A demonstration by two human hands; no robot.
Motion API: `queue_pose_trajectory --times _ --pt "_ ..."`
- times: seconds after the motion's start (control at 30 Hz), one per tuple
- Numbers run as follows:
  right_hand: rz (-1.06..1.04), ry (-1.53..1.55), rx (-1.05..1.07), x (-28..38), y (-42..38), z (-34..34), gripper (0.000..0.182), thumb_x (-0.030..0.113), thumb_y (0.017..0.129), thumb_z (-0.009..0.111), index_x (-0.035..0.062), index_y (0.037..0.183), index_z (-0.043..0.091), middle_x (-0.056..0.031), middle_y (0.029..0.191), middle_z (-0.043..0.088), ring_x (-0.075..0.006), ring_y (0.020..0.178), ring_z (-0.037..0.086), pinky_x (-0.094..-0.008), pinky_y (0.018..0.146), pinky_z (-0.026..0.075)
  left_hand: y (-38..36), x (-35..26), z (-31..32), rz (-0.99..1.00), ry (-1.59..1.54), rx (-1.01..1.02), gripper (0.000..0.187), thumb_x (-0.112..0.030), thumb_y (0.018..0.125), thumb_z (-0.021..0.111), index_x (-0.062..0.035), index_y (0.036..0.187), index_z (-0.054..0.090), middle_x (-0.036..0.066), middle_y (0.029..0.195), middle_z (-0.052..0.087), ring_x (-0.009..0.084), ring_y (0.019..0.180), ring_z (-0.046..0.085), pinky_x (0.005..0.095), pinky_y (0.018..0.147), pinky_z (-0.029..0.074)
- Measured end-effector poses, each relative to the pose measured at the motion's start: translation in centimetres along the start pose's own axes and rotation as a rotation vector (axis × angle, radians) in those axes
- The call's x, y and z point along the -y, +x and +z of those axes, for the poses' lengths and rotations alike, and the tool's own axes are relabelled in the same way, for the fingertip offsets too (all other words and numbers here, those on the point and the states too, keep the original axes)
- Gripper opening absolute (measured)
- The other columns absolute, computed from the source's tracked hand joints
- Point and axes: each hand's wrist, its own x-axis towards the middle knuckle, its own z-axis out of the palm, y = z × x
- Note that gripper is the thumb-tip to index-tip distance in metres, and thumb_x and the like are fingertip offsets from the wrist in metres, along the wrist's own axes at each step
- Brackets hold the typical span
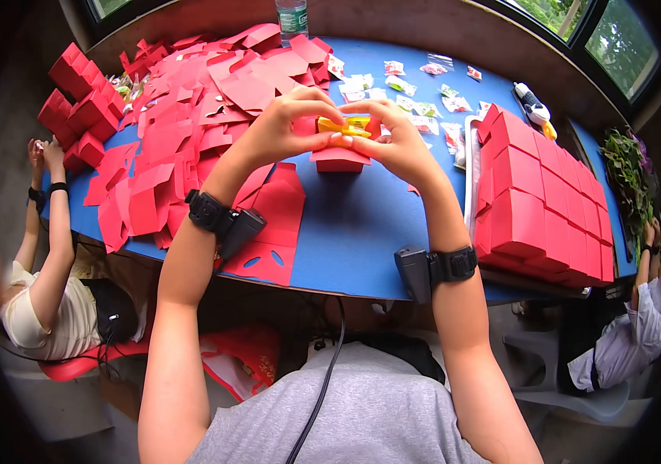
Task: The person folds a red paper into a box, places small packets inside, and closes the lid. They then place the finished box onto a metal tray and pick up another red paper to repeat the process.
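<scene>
Both hands meet above a small red box (340, 161) on the blue table (346, 224). My left hand (299, 124) curls in from the left, its thumb and fingers closed on one side of a yellow item (344, 126). From the right, my right hand (389, 133) pinches the other side of it, the thumb tips nearly touching. The yellow item sits at the top of the box; its lower part and the box's opening are hidden by my fingers. A flat red sheet with oval cut-outs (272, 232) lies beside my left forearm.
Red cut sheets (183, 116) pile up at the left, stacked red boxes (543, 193) stand at the right. Small wrapped packets (423, 108), a bottle (293, 19) and a glue gun (533, 107) lie or stand behind. People sit at both sides.
</scene>
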Motion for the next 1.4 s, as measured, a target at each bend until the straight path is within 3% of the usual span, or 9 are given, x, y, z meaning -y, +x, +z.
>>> queue_pose_trajectory --times 0.13,0.47,0.6,0.67,0.8,0.87,0.97,1.17,1.4 --pt "0.006 0.005 0.069 -0.1 -0.3 0.0 0.055 0.024 0.068 0.075 0.009 0.116 0.055 -0.0122 0.112 0.049 -0.0244 0.108 0.047 -0.0334 0.093 0.039 0.2 -0.4 -0.3 0.0 0.058 0.088 0.015 -0.001 0.072 0.068 -0.0018 0.083 0.059 0.006 0.096 0.061 0.022 0.093 0.056 0.0316 0.084 0.045" --pt "-0.01 -0.02 0.117 1.1 -0.5 0.1 0.086 0.018 0.064 0.08 0.0187 0.137 0.034 -0.0111 0.12 0.052 -0.0217 0.107 0.053 -0.0336 0.087 0.046 -0.2 1.6 -3.7 -0.212 -0.254 -0.685 0.009 -0.007 0.086 0.061 -0.0003 0.091 0.059 0.002 0.08 0.061 0.0062 0.079 0.057 0.0234 0.073 0.048" --pt "0.02 0.018 0.119 1.6 -0.6 0.2 0.093 0.016 0.063 0.081 0.0221 0.14 0.029 -0.0122 0.12 0.051 -0.0224 0.109 0.052 -0.0355 0.089 0.045 -0.7 3.6 -2.9 -0.289 0.314 -0.59 0.017 -0.017 0.084 0.063 -0.002 0.091 0.06 0.008 0.089 0.062 0.0165 0.088 0.057 0.0307 0.078 0.045" --pt "0.021 0.041 0.116 1.1 -0.5 0.3 0.096 0.017 0.062 0.081 0.0209 0.14 0.026 -0.0148 0.119 0.052 -0.0253 0.11 0.052 -0.0373 0.092 0.042 0.0 1.5 -3.2 -0.038 0.22 -0.328 0.017 -0.018 0.083 0.064 -0.0036 0.092 0.062 0.008 0.094 0.062 0.0187 0.095 0.055 0.0323 0.083 0.043" --pt "0.095 0.144 0.13 0.9 -0.3 0.3 0.1 0.018 0.06 0.081 0.0186 0.141 0.023 -0.0189 0.12 0.052 -0.0294 0.113 0.05 -0.0391 0.097 0.038 -0.2 -0.7 -0.9 -0.133 -0.033 0.284 0.017 -0.015 0.079 0.067 -0.0048 0.092 0.067 0.006 0.095 0.061 0.0225 0.104 0.052 0.0364 0.094 0.036" --pt "0.079 0.101 0.109 0.7 -0.4 0.2 0.1 0.017 0.059 0.081 0.0179 0.141 0.023 -0.0196 0.121 0.051 -0.0299 0.114 0.049 -0.039 0.097 0.038 -0.1 -1.2 -0.6 -0.174 -0.008 0.326 0.024 -0.021 0.076 0.07 -0.0055 0.094 0.067 0.007 0.102 0.056 0.0251 0.113 0.044 0.0391 0.098 0.031" --pt "0.029 0.048 0.084 0.1 -0.3 0.4 0.1 0.016 0.059 0.081 0.0161 0.14 0.023 -0.0209 0.122 0.05 -0.0305 0.116 0.048 -0.0385 0.098 0.037 -1.0 -0.8 0.2 -0.085 0.327 0.318 0.046 -0.043 0.066 0.075 -0.0112 0.098 0.068 0.007 0.123 0.039 0.0294 0.122 0.031 0.0652 0.101 0.015" --pt "0.007 0.064 0.123 -0.1 -0.3 0.3 0.097 0.012 0.06 0.08 0.0149 0.14 0.026 -0.0181 0.124 0.046 -0.0267 0.114 0.049 -0.0358 0.095 0.041 -0.8 -2.2 1.6 -0.182 0.571 0.288 0.062 -0.051 0.057 0.078 -0.0066 0.1 0.068 0.013 0.139 0.027 0.0382 0.135 0.013 0.0689 0.099 0.015" --pt "-0.012 0.03 0.074 -0.7 -0.1 0.6 0.085 0.005 0.064 0.076 0.0136 0.137 0.032 -0.0127 0.131 0.042 -0.0232 0.111 0.051 -0.0331 0.09 0.046 -0.6 -0.2 2.2 -0.192 0.51 0.303 0.067 -0.052 0.055 0.078 -0.0047 0.101 0.067 0.019 0.14 0.027 0.0425 0.132 0.018 0.06 0.104 0.018"
